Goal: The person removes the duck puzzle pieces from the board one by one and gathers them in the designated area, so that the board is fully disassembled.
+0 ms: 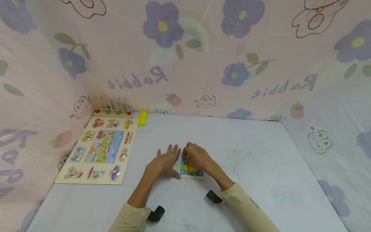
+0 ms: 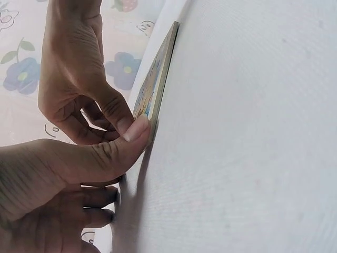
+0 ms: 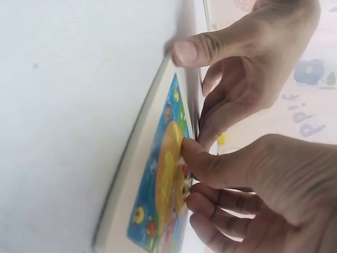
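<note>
A small wooden duck puzzle (image 1: 198, 173), blue with a yellow duck (image 3: 167, 179), lies flat on the table in a pale frame. My left hand (image 1: 164, 164) rests beside its left edge, fingers spread and fairly straight. The left thumb (image 3: 197, 51) touches the near left corner of the frame. Over the puzzle's upper part, my right hand (image 1: 198, 157) bends its thumb and fingers together. They pinch a puzzle piece (image 3: 182, 188) at the duck's head, mostly covered by the fingertips. In the left wrist view, the right hand (image 2: 76, 68) is just beyond the left thumb.
A larger wooden picture board (image 1: 105, 177) with vehicle and toy pieces lies to the left. Behind it stands a pegged counting rack (image 1: 113, 113) with red and green beads. Next to the rack is a yellow block (image 1: 142, 117). Printed cloth (image 1: 197, 64) hangs around the white table.
</note>
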Tool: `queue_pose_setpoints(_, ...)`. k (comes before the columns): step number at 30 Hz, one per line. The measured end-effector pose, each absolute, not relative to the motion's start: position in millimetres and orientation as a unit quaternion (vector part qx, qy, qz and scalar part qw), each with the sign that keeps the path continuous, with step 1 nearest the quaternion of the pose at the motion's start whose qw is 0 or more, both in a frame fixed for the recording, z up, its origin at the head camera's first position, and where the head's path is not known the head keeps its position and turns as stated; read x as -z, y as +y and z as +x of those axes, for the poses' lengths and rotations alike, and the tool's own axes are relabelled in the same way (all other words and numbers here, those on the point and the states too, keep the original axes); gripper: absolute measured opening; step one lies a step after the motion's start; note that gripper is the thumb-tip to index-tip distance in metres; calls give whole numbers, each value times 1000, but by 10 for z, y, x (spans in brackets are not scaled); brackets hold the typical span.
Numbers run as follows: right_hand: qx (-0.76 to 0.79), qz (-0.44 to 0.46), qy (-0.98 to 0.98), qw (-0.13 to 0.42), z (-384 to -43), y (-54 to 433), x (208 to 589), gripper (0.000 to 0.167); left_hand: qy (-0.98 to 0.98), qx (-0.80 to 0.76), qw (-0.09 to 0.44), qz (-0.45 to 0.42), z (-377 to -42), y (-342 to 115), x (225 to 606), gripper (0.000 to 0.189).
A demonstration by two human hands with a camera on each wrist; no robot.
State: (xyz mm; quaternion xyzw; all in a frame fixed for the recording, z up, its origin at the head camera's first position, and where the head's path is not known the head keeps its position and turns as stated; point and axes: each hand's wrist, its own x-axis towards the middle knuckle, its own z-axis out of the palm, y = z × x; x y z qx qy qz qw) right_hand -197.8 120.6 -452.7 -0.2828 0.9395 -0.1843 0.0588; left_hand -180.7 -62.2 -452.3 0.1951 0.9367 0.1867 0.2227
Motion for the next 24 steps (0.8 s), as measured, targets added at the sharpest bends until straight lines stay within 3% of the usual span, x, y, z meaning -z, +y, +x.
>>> queue_pose_setpoints(24,158,-309,938,18,-1989,1220,4539,38,943,-160,217,193,-1794,-575,4511,109)
